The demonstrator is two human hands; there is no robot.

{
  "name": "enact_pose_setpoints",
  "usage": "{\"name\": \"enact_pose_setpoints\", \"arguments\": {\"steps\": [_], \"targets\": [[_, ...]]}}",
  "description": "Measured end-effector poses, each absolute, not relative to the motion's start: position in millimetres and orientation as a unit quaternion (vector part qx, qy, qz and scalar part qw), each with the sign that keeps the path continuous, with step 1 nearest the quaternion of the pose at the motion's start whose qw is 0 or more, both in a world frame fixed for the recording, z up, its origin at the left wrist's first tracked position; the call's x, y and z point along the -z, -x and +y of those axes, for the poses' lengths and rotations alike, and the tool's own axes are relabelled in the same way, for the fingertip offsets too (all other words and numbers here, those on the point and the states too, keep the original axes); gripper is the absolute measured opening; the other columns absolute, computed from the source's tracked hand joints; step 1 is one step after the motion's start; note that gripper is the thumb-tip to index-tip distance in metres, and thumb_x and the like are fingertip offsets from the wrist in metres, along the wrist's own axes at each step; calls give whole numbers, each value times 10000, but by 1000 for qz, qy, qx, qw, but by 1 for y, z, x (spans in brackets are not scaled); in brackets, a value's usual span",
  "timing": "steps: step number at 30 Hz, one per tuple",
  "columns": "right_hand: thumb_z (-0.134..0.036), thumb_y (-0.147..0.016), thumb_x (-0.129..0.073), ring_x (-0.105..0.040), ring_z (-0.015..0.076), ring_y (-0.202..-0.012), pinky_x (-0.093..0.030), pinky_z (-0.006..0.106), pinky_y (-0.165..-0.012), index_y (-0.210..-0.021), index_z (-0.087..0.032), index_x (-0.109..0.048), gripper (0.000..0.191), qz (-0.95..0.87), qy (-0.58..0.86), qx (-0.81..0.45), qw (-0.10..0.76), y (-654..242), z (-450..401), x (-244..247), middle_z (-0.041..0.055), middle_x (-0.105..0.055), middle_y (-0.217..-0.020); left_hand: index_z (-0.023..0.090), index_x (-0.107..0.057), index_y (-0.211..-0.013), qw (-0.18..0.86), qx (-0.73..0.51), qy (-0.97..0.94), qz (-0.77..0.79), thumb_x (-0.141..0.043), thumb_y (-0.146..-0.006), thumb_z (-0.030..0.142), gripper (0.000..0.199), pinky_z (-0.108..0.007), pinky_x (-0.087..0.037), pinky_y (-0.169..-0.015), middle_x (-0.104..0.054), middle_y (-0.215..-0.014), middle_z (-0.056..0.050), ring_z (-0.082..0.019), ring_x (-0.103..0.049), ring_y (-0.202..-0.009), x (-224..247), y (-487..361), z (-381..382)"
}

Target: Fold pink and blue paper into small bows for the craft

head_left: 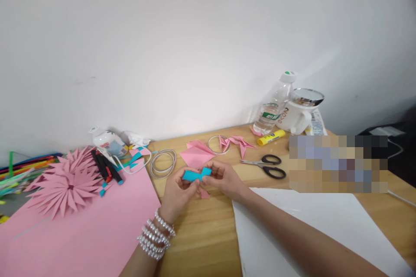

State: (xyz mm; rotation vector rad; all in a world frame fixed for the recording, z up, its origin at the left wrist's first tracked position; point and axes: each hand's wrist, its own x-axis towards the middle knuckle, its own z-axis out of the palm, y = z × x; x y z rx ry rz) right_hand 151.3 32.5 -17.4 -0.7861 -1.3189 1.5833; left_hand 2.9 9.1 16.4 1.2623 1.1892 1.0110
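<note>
A folded piece of blue paper (pixel 193 175) is held between both hands over the wooden table, a notch showing near its middle. My left hand (pixel 179 190) pinches its left part, with pearl-like bracelets (pixel 155 236) around the wrist. On the other end, my right hand (pixel 224 178) grips with thumb and fingers. A bit of pink paper (pixel 204 193) shows just below the fingers; whether it joins the blue piece I cannot tell. Behind the hands lies a pink folded sheet (pixel 196 153), and folded pink paper shapes (pixel 242 143) rest beside a metal ring (pixel 209 144).
Black-handled scissors (pixel 272 167) and a yellow glue stick (pixel 271 137) lie to the right. Behind stand a water bottle (pixel 271 108) and a white mug (pixel 294 117). White board (pixel 305 233) covers the right front. At left, a pink paper rosette (pixel 69 186) lies on pink card (pixel 97 242).
</note>
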Motion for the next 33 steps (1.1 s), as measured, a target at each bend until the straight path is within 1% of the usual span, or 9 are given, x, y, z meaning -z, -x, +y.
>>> {"name": "enact_pose_setpoints", "arguments": {"steps": [3, 6, 9, 12, 17, 24, 27, 29, 33], "targets": [[-314, -671, -647, -520, 89, -583, -424, 219, -578, -750, -147, -559, 204, -541, 314, -646, 438, -152, 32, 16, -21, -551, -653, 131, -528, -807, 531, -423, -532, 506, -656, -632, 258, 252, -217, -462, -415, -610, -558, 10, -113, -572, -425, -16, -3, 10], [-307, -681, -640, -526, 90, -573, -436, 228, -587, -699, -147, -556, 181, -526, 331, -629, 467, -153, 33, 16, -20, -549, -641, 129, -535, -840, 515, -431, -539, 509, -649, -631, 242, 264, -208, -453, -408, -620, -596, -3, -118, -578, -467, -14, -2, 11], [-328, -660, -657, -548, 96, -560, -462, 246, -599, -699, -156, -554, 204, -485, 343, -628, 503, -153, 35, 16, -22, -551, -653, 133, -530, -910, 486, -451, -545, 514, -618, -661, 226, 281, -194, -444, -413, -625, -652, -12, -117, -587, -512, -10, 2, 13], [-343, -650, -663, -573, 111, -577, -478, 269, -629, -708, -159, -558, 220, -463, 344, -639, 509, -152, 36, 16, -13, -573, -657, 135, -536, -923, 467, -458, -545, 525, -604, -673, 237, 278, -190, -440, -413, -623, -662, -11, -110, -581, -503, -9, 4, 14], [-330, -654, -659, -583, 124, -606, -475, 274, -644, -724, -156, -575, 206, -475, 348, -628, 509, -152, 37, 17, -8, -590, -653, 126, -541, -935, 473, -432, -553, 533, -618, -659, 252, 312, -213, -470, -459, -655, -756, -56, -127, -604, -559, -12, 1, 13], [-309, -636, -671, -568, 115, -594, -494, 274, -611, -823, -168, -578, 252, -459, 355, -632, 513, -151, 38, 22, -10, -586, -698, 132, -571, -896, 427, -449, -549, 562, -570, -670, 249, 254, -209, -446, -410, -641, -701, -28, -95, -551, -450, -7, 6, 16], [-319, -647, -663, -582, 129, -630, -512, 286, -623, -762, -162, -575, 214, -462, 352, -635, 510, -151, 37, 22, 5, -590, -709, 132, -564, -896, 404, -442, -554, 579, -518, -668, 192, 240, -194, -418, -375, -630, -719, -25, -72, -508, -396, -2, 8, 17], [-321, -649, -663, -581, 123, -613, -518, 285, -621, -721, -159, -568, 202, -466, 347, -635, 509, -151, 37, 21, 5, -588, -699, 133, -556, -904, 395, -425, -570, 581, -486, -659, 153, 256, -184, -398, -359, -616, -729, -21, -63, -489, -381, 0, 9, 17], [-317, -648, -664, -571, 109, -577, -524, 272, -592, -737, -161, -567, 204, -464, 341, -642, 506, -151, 37, 19, -6, -579, -680, 123, -553, -914, 364, -382, -615, 586, -511, -652, 157, 268, -189, -386, -371, -615, -756, -33, -68, -490, -394, 2, 7, 17]]}}
